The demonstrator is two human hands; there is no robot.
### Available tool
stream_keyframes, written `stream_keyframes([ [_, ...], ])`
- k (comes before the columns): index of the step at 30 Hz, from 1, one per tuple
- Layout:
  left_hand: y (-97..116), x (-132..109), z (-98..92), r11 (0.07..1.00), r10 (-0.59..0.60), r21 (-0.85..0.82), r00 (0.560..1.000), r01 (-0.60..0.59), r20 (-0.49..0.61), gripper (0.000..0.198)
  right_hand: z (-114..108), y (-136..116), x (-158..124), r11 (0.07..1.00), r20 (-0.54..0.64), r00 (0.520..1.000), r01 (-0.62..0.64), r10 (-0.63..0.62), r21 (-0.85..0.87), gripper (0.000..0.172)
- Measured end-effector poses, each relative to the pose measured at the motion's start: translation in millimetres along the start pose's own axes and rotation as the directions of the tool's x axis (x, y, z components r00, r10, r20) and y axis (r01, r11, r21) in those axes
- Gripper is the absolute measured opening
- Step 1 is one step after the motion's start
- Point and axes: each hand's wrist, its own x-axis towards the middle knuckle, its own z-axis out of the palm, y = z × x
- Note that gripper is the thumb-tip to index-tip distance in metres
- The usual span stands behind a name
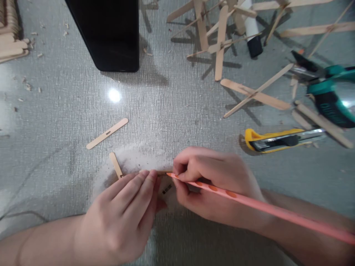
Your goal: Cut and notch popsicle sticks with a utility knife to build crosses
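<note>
My right hand (222, 171) is closed around a pink pencil (255, 202) with orange spots. Its tip touches or nearly touches a thin wooden craft stick (163, 172) that lies edge-on between my hands. The bunched fingers of my left hand (116, 214) grip this stick and hide most of it. Just beyond that hand, another craft stick (115, 164) with a dark notch is partly covered. Farther up lies a loose craft stick (98, 139) with a small dark slot at its middle. Beneath my hands is a whitish patch with a small printed mark (166, 189).
A black phone (116, 40) lies at the top. Crossed stick pieces (255, 94) crowd the upper right, with a white, black-capped item (253, 40) among them. Green-handled pliers (327, 88) and a yellow utility knife (277, 141) lie right. Stacked sticks (12, 48) are upper left.
</note>
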Motion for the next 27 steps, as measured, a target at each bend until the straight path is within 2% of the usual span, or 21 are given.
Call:
stream_keyframes([
  [14, 0.7, -1.4, 0.2, 1.000, 0.000, 0.001, 1.000, 0.000, 0.000, 0.013, 0.1, 0.8, 0.2, 1.000, -0.003, 1.000, -0.006, 0.006, -0.011, 0.024],
  [27, 0.9, -3.8, 1.1, 1.000, -0.017, 0.016, 1.000, 0.017, -0.006, 0.013, -1.1, 1.1, 0.1, 0.996, -0.010, 1.000, -0.020, 0.021, 0.083, 0.022],
])
